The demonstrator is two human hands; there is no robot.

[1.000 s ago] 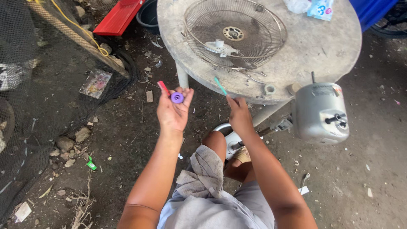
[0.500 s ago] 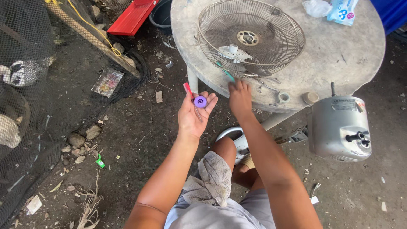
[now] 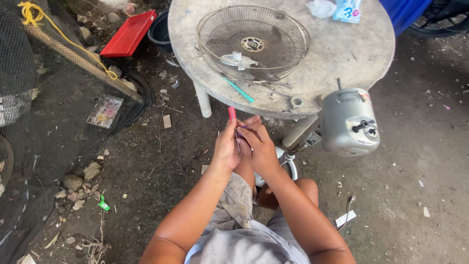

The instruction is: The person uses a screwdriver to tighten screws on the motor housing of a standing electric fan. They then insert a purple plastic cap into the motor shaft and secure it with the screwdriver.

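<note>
**Both hands closed together on a small red-handled tool, below the table edge**

We see the left hand (image 3: 225, 146) and right hand (image 3: 260, 146) pressed against each other, fingers curled. A red-handled tool (image 3: 232, 114) sticks up from between them. Which hand bears the grip we cannot tell; the rest of what they hold is hidden.

Just above the hands stands the round concrete table (image 3: 342, 54). On it lie a wire fan guard (image 3: 254, 41) and a teal screwdriver (image 3: 240, 91) near the front rim. A grey fan motor housing (image 3: 348, 122) sits right of the hands, against the table edge. Farther left, on the dirt, we note a red tray (image 3: 128, 34) and black netting (image 3: 44, 112).
</note>
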